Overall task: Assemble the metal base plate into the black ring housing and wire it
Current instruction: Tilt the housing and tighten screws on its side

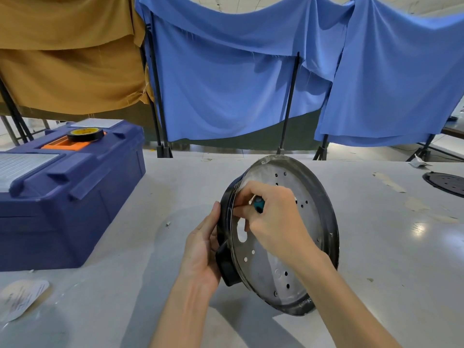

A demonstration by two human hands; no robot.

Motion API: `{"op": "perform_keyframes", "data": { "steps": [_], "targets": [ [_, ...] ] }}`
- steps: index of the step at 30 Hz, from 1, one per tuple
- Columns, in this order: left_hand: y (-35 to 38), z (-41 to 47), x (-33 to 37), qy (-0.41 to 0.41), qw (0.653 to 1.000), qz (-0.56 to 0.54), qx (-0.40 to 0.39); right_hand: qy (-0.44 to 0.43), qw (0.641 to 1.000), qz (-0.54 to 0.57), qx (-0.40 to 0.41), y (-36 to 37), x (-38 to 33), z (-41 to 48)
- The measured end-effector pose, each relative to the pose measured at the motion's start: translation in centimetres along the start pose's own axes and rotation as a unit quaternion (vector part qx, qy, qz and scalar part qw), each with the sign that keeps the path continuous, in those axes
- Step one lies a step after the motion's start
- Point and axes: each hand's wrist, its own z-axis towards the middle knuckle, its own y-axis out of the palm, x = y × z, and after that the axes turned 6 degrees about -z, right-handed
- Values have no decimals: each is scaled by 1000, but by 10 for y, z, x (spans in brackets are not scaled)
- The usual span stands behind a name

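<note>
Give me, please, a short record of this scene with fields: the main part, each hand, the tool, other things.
Main part: round perforated metal base plate seated in black ring housing, tilted up on the grey table
Left hand: grips the housing's left rim
Right hand: holds a teal-handled tool against the plate near its left edge
Tool tip: hidden by fingers
Other things: dark blue plastic toolbox at left, black tape roll on it; another black disc at far right

Bare tabletop (376, 247) lies open at 3 o'clock of the tilted ring housing (330, 222); a blue toolbox (75, 209) (tape roll (85, 134) on top) blocks 9 o'clock.
</note>
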Motion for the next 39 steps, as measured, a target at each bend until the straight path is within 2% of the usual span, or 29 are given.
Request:
{"op": "perform_keyframes", "data": {
  "steps": [7,14,20,25,27,29,31,33,34,36,39],
  "targets": [
    [1,2,-3,6,999,15,31,-24,995,-86,-47,-11,-5,2],
    [7,0,-3,28,998,48,20,50,997,-23,-52,-22,-3,9],
    [4,-1,-4,7,999,20,26,174,984,-7,-35,-20,6,16],
    [1,-1,-3,-33,999,-5,8,187,979,76,-28,-18,16,8],
    [1,-1,-3,-37,999,-13,24,182,976,118,5,-23,16,7],
    [-2,0,-4,-38,998,-21,38,192,952,210,113,-33,15,9],
    [-5,0,-4,-40,998,-29,36,185,885,364,226,-44,10,13],
    [-5,0,-4,-48,998,-42,28,154,806,494,287,-49,3,16],
    [-5,0,-4,-53,997,-45,25,146,779,528,305,-48,0,17],
    [-5,1,-6,-61,997,-50,20,141,752,555,327,-44,-5,18],
    [-6,2,-8,-69,996,-51,18,135,740,551,362,-37,-11,18]
  ]
}}
